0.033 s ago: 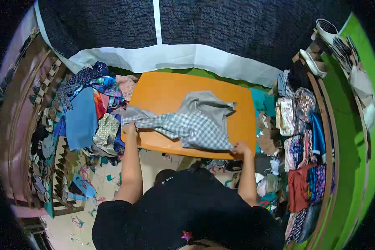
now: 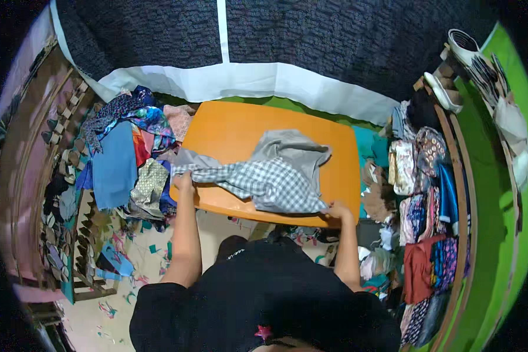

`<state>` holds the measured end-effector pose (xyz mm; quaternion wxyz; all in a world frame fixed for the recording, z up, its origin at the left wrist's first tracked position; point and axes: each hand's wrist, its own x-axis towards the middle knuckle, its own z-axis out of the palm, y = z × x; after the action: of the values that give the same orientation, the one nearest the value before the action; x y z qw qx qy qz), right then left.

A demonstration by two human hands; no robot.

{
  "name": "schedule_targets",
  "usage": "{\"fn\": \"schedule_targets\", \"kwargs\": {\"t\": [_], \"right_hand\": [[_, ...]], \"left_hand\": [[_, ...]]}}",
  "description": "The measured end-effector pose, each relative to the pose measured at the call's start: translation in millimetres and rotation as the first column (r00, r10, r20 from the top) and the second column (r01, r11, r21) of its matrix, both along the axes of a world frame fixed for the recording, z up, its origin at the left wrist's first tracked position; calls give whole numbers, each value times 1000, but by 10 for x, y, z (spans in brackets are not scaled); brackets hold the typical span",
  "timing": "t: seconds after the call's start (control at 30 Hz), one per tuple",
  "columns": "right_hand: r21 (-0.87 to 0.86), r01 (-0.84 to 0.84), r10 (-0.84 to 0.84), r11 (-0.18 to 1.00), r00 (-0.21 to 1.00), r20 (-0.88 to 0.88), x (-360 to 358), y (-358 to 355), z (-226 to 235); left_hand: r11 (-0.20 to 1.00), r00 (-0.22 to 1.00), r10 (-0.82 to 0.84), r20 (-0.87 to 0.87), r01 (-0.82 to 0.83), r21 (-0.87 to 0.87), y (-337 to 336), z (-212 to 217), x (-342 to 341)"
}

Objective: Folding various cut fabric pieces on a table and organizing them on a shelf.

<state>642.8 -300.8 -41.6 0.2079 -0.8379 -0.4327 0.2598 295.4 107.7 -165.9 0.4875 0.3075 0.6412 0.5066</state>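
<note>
A grey and white checked garment point(image 2: 270, 182) with plain grey cloth point(image 2: 287, 145) lies crumpled across the orange tabletop point(image 2: 223, 129). Its narrow gathered end reaches over the table's left edge, where my left hand point(image 2: 183, 180) is closed on it. At the front right, my right hand point(image 2: 337, 210) pinches the lower corner of the checked cloth. Between the two hands the checked part is stretched loosely, with folds. The plain grey part spreads behind it, toward the table's middle.
Piled fabrics, including a blue cloth point(image 2: 114, 167), crowd the table's left side. On the right are stacked folded clothes point(image 2: 419, 264) beside a wooden rail point(image 2: 460, 176). A wooden rack point(image 2: 85, 240) stands at left. Scraps litter the tiled floor point(image 2: 158, 246). A dark curtain point(image 2: 311, 35) hangs behind.
Hardly anything differs. The view has shifted very slightly; both hands keep their hold on the checked garment.
</note>
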Motion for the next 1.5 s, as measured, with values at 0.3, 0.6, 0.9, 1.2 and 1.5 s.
{"fn": "schedule_targets", "kwargs": {"t": [0.3,0.6,0.9,1.2,1.5], "right_hand": [[-382,90,-381,920,439,-814,-483,1147,-1],[309,579,-64,755,534,-843,1055,2703,168],[490,695,-83,527,616,-784,1019,2613,544],[-99,893,-244,440,12,-970,-334,2017,-567],[180,607,-482,774,749,-455,-872,1425,-1044]], "left_hand": [[973,487,-166,858,224,61,332,885,340],[873,383,-476,792,94,479,784,3042,636],[953,582,-281,763,76,292,-272,2477,389],[927,669,227,707,73,-367,-2029,813,540],[904,543,-77,-836,391,171,-2337,1126,313]]}}
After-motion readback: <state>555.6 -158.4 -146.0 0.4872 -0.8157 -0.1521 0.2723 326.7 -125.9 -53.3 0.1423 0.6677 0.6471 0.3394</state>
